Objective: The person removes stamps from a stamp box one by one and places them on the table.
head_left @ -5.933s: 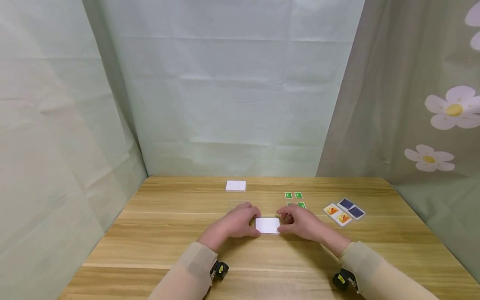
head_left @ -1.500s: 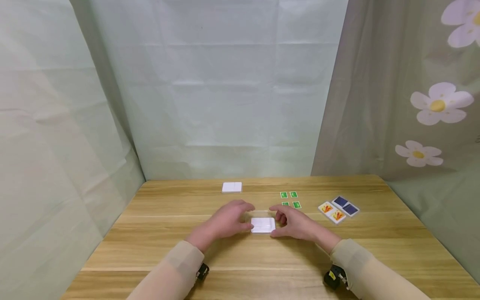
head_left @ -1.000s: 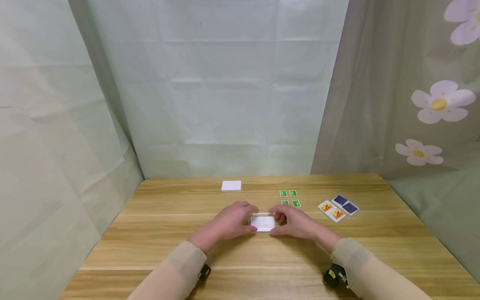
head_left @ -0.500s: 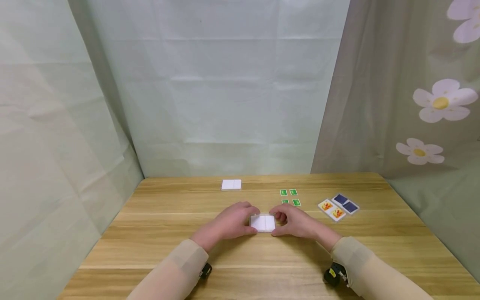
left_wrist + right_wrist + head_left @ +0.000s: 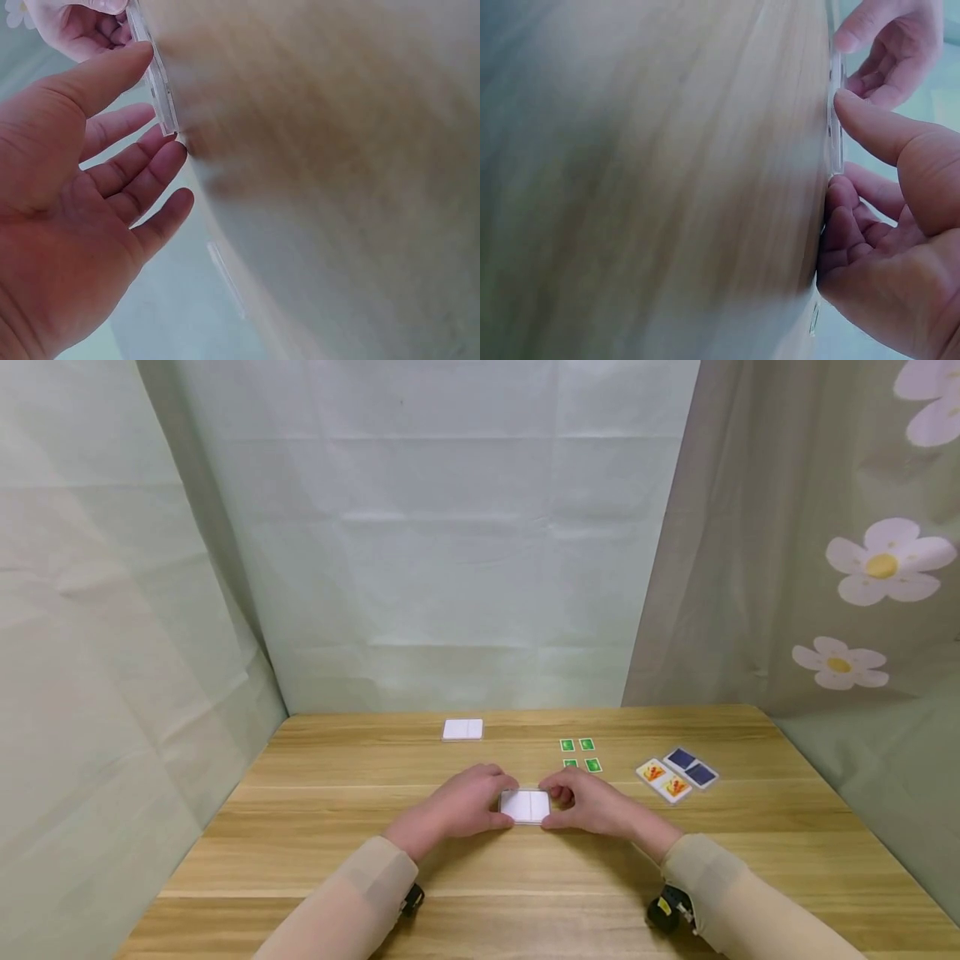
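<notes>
A flat white rectangular case with clear edges (image 5: 525,807) lies on the table in the head view, a thin line running down its middle. My left hand (image 5: 467,802) holds its left end, thumb at the near edge and index finger at the far edge. The same grip appears at the right end, where my right hand (image 5: 592,802) has thumb and index finger on the edges. In the left wrist view the case (image 5: 156,79) shows edge-on as clear, layered plastic. The right wrist view shows the clear edge of the case (image 5: 835,127) against the right thumb.
A similar white case (image 5: 462,729) lies near the table's back edge. Several small green picture squares (image 5: 587,744) lie behind the right hand. Further right are a case with two orange pictures (image 5: 664,780) and one with two dark blue panels (image 5: 692,768).
A faint clear outline behind the left hand 5.9 s ago is gone, and the white rectangle now shows a middle line. The left thumb has moved from its top to its near edge.
</notes>
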### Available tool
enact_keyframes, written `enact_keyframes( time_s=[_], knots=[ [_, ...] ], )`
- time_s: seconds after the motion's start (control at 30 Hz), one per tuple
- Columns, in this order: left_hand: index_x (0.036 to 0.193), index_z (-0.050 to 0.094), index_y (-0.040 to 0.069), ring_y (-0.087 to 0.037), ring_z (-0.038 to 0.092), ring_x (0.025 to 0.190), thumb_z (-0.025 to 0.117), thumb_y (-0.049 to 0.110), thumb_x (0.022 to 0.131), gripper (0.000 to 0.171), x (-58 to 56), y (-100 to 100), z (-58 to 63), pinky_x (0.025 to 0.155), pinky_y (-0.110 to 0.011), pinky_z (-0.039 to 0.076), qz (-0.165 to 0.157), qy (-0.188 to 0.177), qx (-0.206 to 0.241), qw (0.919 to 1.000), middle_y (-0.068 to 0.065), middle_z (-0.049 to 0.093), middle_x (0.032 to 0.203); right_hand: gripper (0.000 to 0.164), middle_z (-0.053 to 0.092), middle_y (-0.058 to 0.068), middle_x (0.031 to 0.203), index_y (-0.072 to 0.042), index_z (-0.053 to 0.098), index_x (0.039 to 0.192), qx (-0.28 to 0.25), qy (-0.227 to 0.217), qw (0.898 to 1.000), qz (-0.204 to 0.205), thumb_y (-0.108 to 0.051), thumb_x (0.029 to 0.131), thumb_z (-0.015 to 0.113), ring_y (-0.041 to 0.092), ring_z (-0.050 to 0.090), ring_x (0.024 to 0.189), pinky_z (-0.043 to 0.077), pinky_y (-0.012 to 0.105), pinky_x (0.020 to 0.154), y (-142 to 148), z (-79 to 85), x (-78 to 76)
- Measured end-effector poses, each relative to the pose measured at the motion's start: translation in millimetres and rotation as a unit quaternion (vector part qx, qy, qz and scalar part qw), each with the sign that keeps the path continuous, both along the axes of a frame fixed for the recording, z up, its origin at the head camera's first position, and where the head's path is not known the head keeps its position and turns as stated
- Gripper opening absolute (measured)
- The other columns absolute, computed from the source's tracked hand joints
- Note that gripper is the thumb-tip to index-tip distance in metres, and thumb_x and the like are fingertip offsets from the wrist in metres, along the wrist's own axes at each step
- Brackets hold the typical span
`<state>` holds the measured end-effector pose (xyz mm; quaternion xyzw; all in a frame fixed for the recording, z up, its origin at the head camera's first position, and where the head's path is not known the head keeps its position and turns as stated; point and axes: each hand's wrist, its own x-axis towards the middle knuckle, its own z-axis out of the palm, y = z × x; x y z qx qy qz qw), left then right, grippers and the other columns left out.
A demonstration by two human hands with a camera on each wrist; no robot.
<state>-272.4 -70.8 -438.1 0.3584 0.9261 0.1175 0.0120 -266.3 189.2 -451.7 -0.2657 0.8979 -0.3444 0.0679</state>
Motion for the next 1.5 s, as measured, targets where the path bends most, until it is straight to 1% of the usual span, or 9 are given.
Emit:
enact_keyframes(
  time_s=[0.27,0.43,0.63,0.77,0.9,1.0,1.13,1.33,1.5],
  knots=[
    [0.133,0.073,0.005,-0.024,0.065,0.117,0.091,0.029,0.096,0.048,1.8,2,4.5,0.104,-0.041,0.055,0.001,-0.009,0.004,0.9999,-0.010,0.069,0.132,0.041,0.062,0.000,0.103,-0.008,0.076,0.125,0.011,0.002,1.000,-0.015,-0.021,0.091,0.094,0.020,0.055,0.096,0.049,0.032,0.083,0,0.8,1.1],
    [0.137,0.072,0.005,-0.024,0.065,0.118,0.089,0.029,0.097,0.050,3.4,2,4.8,0.105,-0.041,0.056,0.003,-0.005,0.004,1.0000,-0.010,0.067,0.134,0.049,0.064,0.004,0.115,-0.003,0.073,0.135,0.054,0.020,0.998,-0.017,-0.024,0.095,0.091,0.019,0.059,0.102,0.055,0.039,0.090,-2,6.3,7.8],
    [0.144,0.069,0.005,-0.025,0.066,0.122,0.085,0.030,0.100,0.053,14.8,-2,2.8,0.108,-0.042,0.055,0.001,0.004,0.007,1.0000,-0.011,0.064,0.142,0.060,0.065,0.009,0.122,0.001,0.067,0.144,0.096,0.057,0.993,-0.028,-0.026,0.095,0.091,0.020,0.061,0.104,0.058,0.046,0.092,-5,10.3,22.8],
    [0.145,0.068,0.005,-0.028,0.067,0.125,0.084,0.030,0.101,0.053,29.4,-4,4.3,0.109,-0.043,0.055,-0.007,0.024,-0.002,0.9997,-0.012,0.063,0.146,0.065,0.065,0.010,0.127,0.003,0.066,0.147,0.132,0.103,0.985,-0.043,-0.027,0.095,0.091,0.020,0.063,0.107,0.059,0.046,0.092,-7,10.2,38.5],
    [0.148,0.068,0.007,-0.028,0.067,0.129,0.084,0.033,0.101,0.056,45.0,-4,5.5,0.112,-0.044,0.054,-0.018,0.046,-0.027,0.9984,-0.012,0.062,0.150,0.065,0.067,0.013,0.134,0.004,0.067,0.146,0.173,0.154,0.972,-0.046,-0.030,0.095,0.091,0.027,0.066,0.116,0.058,0.050,0.100,-11,10.2,56.2],
    [0.148,0.068,0.009,-0.028,0.064,0.135,0.082,0.037,0.101,0.056,55.0,-4,5.9,0.117,-0.047,0.050,-0.026,0.067,-0.051,0.9961,-0.011,0.063,0.151,0.064,0.067,0.015,0.140,0.002,0.068,0.145,0.198,0.177,0.963,-0.041,-0.033,0.096,0.089,0.035,0.065,0.127,0.054,0.057,0.107,-14,10.1,68.8],
    [0.148,0.068,0.012,-0.025,0.059,0.142,0.081,0.042,0.101,0.057,65.6,-4,7.1,0.123,-0.057,0.041,-0.025,0.092,-0.075,0.9926,-0.007,0.065,0.151,0.064,0.067,0.015,0.144,0.000,0.068,0.144,0.217,0.203,0.954,-0.024,-0.037,0.096,0.088,0.036,0.063,0.133,0.052,0.059,0.110,-17,8.6,81.4],
    [0.144,0.070,0.014,-0.023,0.061,0.139,0.083,0.043,0.099,0.055,75.3,-3,5.9,0.122,-0.062,0.040,-0.020,0.122,-0.092,0.9880,-0.004,0.069,0.144,0.062,0.069,0.011,0.142,-0.002,0.069,0.142,0.225,0.240,0.944,-0.003,-0.039,0.096,0.088,0.033,0.063,0.131,0.052,0.058,0.109,-19,7.4,89.0],
    [0.142,0.070,0.014,-0.023,0.061,0.139,0.084,0.042,0.098,0.054,77.5,-3,6.0,0.121,-0.062,0.040,-0.018,0.123,-0.094,0.9878,-0.004,0.070,0.144,0.061,0.069,0.011,0.144,-0.003,0.070,0.142,0.236,0.244,0.941,0.000,-0.041,0.097,0.087,0.032,0.063,0.133,0.050,0.057,0.111,-19,6.7,88.3]
  ],
)
